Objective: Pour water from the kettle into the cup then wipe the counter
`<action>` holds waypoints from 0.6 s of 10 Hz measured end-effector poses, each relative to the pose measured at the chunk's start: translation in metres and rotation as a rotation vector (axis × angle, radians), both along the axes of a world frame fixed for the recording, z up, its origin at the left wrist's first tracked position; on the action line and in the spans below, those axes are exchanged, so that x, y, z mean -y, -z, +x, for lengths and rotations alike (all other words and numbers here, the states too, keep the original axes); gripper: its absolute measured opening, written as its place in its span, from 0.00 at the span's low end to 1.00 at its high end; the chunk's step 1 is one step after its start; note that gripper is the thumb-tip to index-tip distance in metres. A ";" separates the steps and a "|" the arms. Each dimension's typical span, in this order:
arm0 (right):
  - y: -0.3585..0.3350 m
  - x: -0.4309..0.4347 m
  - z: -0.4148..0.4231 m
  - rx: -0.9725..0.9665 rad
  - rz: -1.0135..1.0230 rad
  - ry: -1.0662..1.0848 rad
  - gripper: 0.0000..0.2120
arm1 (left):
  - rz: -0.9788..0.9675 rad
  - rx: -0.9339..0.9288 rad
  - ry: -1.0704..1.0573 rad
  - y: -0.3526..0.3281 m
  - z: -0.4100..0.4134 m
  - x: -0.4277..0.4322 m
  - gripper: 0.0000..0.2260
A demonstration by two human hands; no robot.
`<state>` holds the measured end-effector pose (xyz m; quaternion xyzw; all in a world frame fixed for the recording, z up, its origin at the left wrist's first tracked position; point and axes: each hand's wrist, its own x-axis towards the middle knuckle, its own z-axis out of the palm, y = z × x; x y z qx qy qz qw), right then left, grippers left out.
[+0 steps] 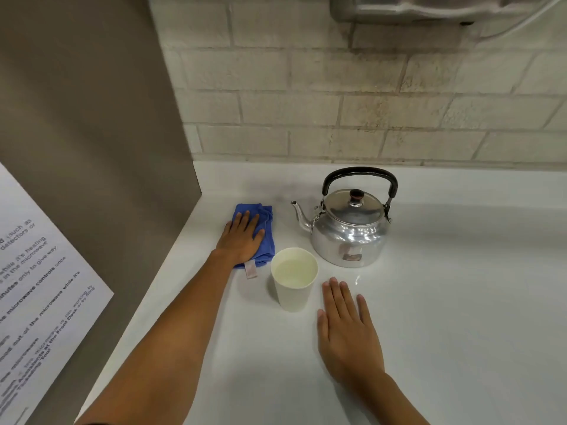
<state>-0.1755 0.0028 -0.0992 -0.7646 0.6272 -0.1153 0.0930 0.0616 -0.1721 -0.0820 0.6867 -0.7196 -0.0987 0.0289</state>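
A shiny metal kettle [349,231] with a black handle stands upright on the white counter [445,302], spout pointing left. In front of it a white paper cup [294,279] holds water. A small streak of water [356,280] lies on the counter right of the cup. My left hand [242,237] lies flat on a folded blue cloth [265,237] left of the cup, fingers spread. My right hand [346,326] rests flat on the counter just right of the cup, holding nothing.
A grey appliance side [92,148] with a printed paper notice [36,286] walls off the left. A pale brick wall [337,102] runs behind the counter. A metal dispenser [429,7] hangs on the wall at top right.
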 end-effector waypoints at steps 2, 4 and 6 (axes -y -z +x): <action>-0.002 0.000 0.000 0.004 0.001 -0.007 0.24 | 0.051 0.024 0.020 -0.007 -0.001 0.005 0.25; -0.004 -0.002 0.000 -0.001 0.017 -0.008 0.24 | 0.002 -0.078 -0.041 -0.017 0.000 -0.010 0.27; -0.007 -0.002 -0.001 0.004 0.017 -0.001 0.25 | -0.229 -0.098 0.028 -0.038 0.000 -0.036 0.25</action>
